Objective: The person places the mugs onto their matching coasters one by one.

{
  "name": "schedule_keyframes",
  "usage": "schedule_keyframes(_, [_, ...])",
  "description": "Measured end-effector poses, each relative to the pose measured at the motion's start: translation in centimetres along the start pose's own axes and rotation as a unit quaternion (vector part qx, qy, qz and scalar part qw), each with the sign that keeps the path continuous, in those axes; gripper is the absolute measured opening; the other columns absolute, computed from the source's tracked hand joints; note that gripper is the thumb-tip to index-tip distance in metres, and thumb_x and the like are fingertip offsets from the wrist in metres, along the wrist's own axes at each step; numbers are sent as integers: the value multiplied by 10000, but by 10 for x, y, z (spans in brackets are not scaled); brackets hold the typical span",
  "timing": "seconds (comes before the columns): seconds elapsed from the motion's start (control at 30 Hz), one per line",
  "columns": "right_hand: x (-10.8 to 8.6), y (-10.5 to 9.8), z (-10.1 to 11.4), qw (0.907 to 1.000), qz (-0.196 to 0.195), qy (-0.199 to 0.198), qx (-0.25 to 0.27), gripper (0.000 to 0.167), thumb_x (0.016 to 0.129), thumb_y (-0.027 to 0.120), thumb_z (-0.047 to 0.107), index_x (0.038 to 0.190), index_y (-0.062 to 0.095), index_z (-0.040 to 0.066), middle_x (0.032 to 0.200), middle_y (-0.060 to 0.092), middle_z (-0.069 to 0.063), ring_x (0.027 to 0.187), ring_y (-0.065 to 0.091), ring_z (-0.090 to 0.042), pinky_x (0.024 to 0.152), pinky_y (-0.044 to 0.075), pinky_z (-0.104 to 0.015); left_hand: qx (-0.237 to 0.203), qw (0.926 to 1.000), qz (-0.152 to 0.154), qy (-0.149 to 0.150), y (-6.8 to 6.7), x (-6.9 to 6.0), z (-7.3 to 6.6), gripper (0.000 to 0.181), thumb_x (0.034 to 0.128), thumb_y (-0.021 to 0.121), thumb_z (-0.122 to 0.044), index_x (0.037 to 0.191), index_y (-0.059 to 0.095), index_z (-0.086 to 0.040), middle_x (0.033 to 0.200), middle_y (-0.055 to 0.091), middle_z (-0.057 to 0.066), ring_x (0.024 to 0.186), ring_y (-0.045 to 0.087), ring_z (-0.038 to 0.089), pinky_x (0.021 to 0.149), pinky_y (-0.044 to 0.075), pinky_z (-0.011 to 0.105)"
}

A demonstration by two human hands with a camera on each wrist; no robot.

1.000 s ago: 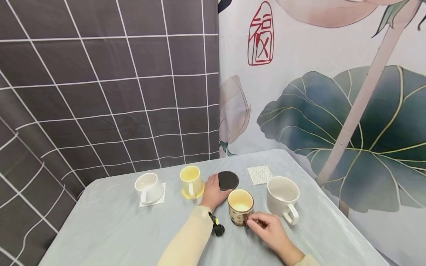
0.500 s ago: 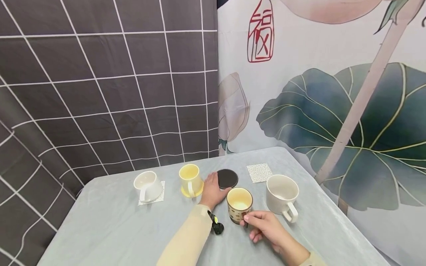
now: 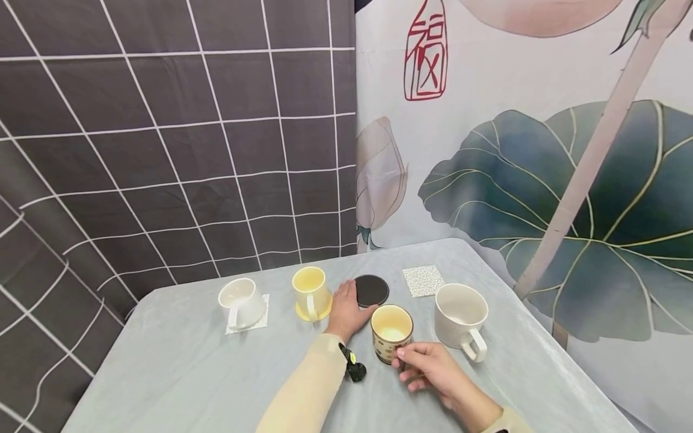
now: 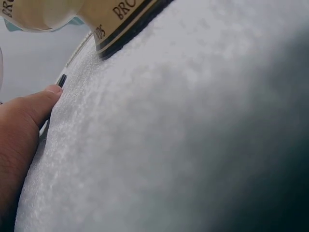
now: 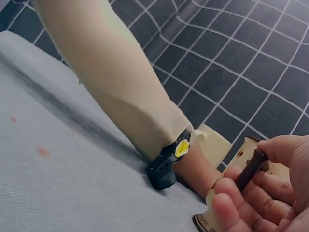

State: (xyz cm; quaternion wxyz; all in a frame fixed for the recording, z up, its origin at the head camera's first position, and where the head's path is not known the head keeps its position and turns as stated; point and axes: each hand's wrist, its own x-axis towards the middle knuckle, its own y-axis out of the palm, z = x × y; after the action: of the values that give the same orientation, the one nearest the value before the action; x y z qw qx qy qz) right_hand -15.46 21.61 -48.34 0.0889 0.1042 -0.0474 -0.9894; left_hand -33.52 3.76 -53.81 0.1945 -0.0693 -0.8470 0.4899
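Left of the left hand (image 3: 345,311), fingers extended, two mugs (image 3: 312,291) are coastered; the patterned mug (image 3: 385,344), handle pinched by the right hand (image 3: 433,367), isn't.

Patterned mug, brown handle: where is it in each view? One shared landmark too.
Head: patterned mug low in frame, right of centre.
Left wrist: patterned mug at top edge, left of centre, cut off.
Right wrist: patterned mug at lower right, partly behind the right hand.
Shared landmark: grey tablecloth, visible in all three.
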Motion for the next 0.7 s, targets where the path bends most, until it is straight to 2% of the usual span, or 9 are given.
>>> schedule_keyframes(0.17, [0,1,-3,9998,-67,-146,90,209,983,650,162,990,705,-40,854,719,-25,626,626,-51,550,554,-205,32,10000,-21,-53,2,0,-1,898,873,717,-510,1484,402,67,1507,458,228,1438,387,364,1210,296,439])
schedule_keyframes(0.37, [-1,1,-3,9990,-221,-339,210,181,989,628,128,983,714,-32,820,722,-5,597,615,-34,550,543,-182,89,10000,-5,-17,5,-1,-2,901,882,694,-539,1487,403,62,1509,460,219,1438,392,355,1205,305,444])
schedule_keyframes(0.6, [4,1,8,9972,-512,-509,194,162,978,641,106,982,726,-32,805,726,-4,610,614,-41,573,555,-188,-3,10000,-14,-82,3,0,-1,903,871,692,-542,1483,410,60,1507,464,213,1438,391,359,1202,309,456])
schedule_keyframes(0.7, [10,1,17,9962,-667,-551,117,185,971,647,106,1001,717,-62,801,724,-12,611,614,-50,575,560,-193,10,9998,70,-159,1,1,-1,910,874,687,-544,1494,397,56,1521,451,211,1449,376,357,1210,295,449])
